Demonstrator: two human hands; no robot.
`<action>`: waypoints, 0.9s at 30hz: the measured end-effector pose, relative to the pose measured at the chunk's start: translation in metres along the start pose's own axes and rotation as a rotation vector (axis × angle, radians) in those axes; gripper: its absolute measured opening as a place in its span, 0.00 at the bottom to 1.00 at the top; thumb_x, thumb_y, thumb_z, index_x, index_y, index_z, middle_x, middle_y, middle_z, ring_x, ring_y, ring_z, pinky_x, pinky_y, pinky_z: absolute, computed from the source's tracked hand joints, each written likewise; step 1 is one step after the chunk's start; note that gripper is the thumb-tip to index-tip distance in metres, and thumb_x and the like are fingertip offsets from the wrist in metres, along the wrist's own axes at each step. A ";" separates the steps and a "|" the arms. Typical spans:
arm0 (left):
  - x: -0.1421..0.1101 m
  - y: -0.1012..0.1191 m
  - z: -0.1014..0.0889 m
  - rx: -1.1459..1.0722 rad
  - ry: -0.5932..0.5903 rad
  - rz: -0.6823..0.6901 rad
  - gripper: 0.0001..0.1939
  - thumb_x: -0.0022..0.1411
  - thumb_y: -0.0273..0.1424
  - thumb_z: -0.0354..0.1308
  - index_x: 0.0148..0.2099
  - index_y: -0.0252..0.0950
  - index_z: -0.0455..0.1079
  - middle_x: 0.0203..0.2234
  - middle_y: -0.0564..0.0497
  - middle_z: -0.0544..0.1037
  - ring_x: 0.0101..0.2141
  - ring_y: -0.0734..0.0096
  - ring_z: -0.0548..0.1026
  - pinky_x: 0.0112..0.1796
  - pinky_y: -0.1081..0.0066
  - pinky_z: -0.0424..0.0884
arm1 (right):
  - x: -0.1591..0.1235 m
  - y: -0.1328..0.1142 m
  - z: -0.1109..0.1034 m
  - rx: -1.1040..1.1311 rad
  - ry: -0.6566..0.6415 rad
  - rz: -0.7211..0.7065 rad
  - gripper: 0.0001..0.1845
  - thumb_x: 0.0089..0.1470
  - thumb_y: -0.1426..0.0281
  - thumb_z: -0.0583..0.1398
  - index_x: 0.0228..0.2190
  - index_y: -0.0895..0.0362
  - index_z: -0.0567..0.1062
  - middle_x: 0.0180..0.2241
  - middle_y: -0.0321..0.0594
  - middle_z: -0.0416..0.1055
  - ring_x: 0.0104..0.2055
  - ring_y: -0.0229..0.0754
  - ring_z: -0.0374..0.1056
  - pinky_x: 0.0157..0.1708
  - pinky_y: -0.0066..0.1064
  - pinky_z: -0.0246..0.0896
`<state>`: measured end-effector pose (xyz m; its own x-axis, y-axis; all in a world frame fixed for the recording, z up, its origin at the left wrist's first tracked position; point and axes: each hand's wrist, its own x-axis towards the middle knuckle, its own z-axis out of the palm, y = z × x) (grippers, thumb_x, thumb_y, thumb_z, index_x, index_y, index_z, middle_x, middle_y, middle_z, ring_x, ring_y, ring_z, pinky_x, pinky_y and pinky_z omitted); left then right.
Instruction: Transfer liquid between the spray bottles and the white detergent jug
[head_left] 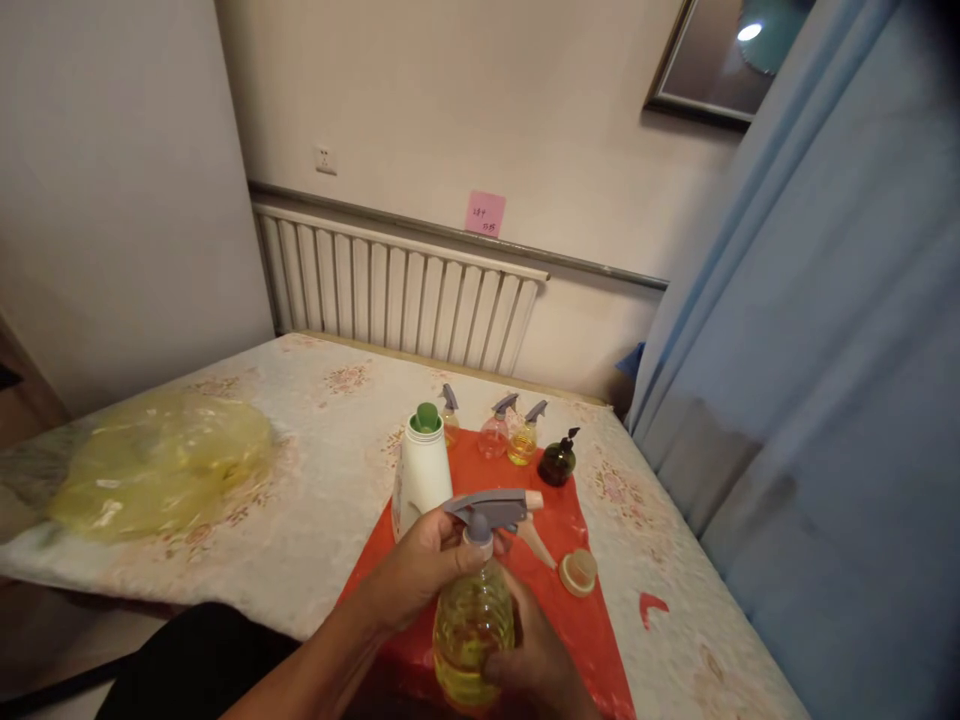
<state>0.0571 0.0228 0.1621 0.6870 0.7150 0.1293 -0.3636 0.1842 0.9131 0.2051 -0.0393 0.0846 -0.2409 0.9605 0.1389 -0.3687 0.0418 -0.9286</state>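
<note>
Close in front of me is a clear yellow spray bottle (472, 630) with a grey trigger head (491, 508), upright and part-filled with yellow liquid. My left hand (427, 560) closes around its neck, just under the trigger head. Lower down, my right hand (536, 650) wraps the bottle's body from the right side. Just behind my left hand stands a white bottle (424, 470), uncapped, with a green funnel-like piece (427, 418) in its mouth. A translucent beige cap (578, 573) lies on the red sheet (517, 465) to the right of the spray bottle.
Behind stand a pink spray bottle (493, 438), a yellow one (523, 445), another partly hidden spray bottle (450, 425) and a dark green pump bottle (556, 464). A crumpled yellow plastic bag (165, 460) lies left on the flowered cloth. A red scrap (651, 607) lies right, near the blue curtain (810, 350).
</note>
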 end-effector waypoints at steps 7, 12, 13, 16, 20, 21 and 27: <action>-0.001 0.004 -0.002 -0.021 0.005 -0.009 0.25 0.51 0.34 0.68 0.52 0.38 0.70 0.41 0.46 0.78 0.42 0.63 0.74 0.41 0.68 0.66 | 0.001 -0.010 -0.002 -0.172 0.013 -0.029 0.42 0.31 0.57 0.72 0.49 0.56 0.69 0.38 0.41 0.72 0.37 0.45 0.67 0.35 0.33 0.62; 0.001 0.005 -0.012 -0.123 -0.123 -0.038 0.19 0.56 0.34 0.65 0.49 0.33 0.72 0.39 0.42 0.79 0.40 0.63 0.75 0.42 0.67 0.66 | -0.001 -0.010 -0.003 -0.171 0.027 -0.033 0.43 0.29 0.58 0.72 0.49 0.55 0.69 0.40 0.41 0.73 0.36 0.45 0.68 0.35 0.32 0.63; 0.002 0.005 -0.012 -0.127 -0.105 -0.038 0.19 0.56 0.33 0.65 0.49 0.33 0.72 0.38 0.43 0.80 0.38 0.64 0.76 0.40 0.68 0.66 | -0.002 -0.010 -0.003 -0.171 0.029 -0.033 0.43 0.29 0.58 0.72 0.49 0.55 0.69 0.40 0.41 0.73 0.36 0.45 0.68 0.35 0.32 0.63; 0.003 0.004 -0.009 -0.120 -0.033 -0.031 0.19 0.52 0.32 0.68 0.46 0.33 0.72 0.37 0.44 0.80 0.35 0.67 0.75 0.37 0.71 0.66 | -0.002 -0.010 -0.003 -0.179 0.035 -0.045 0.44 0.29 0.58 0.72 0.50 0.56 0.69 0.41 0.41 0.73 0.37 0.46 0.68 0.36 0.33 0.63; 0.001 0.006 -0.002 -0.087 0.024 0.004 0.17 0.50 0.32 0.69 0.41 0.33 0.71 0.33 0.47 0.79 0.35 0.68 0.75 0.38 0.72 0.65 | -0.002 -0.012 -0.002 -0.173 0.020 -0.055 0.44 0.30 0.58 0.72 0.50 0.56 0.69 0.42 0.41 0.72 0.39 0.46 0.67 0.38 0.34 0.62; 0.000 0.007 0.000 -0.066 0.041 0.012 0.16 0.50 0.32 0.69 0.40 0.34 0.71 0.32 0.49 0.79 0.35 0.69 0.74 0.38 0.72 0.65 | -0.003 -0.013 -0.002 -0.172 0.019 -0.061 0.43 0.30 0.58 0.72 0.50 0.56 0.69 0.41 0.41 0.72 0.39 0.46 0.67 0.38 0.33 0.62; -0.006 0.014 0.015 0.051 0.153 0.051 0.11 0.49 0.29 0.68 0.35 0.36 0.69 0.30 0.55 0.74 0.31 0.74 0.69 0.34 0.75 0.63 | -0.004 -0.019 0.005 -0.170 0.029 -0.075 0.42 0.31 0.55 0.72 0.49 0.55 0.69 0.41 0.41 0.72 0.39 0.47 0.67 0.39 0.34 0.62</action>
<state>0.0571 0.0110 0.1801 0.5631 0.8177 0.1196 -0.3609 0.1132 0.9257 0.2087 -0.0449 0.1032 -0.1919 0.9602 0.2029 -0.2269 0.1577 -0.9611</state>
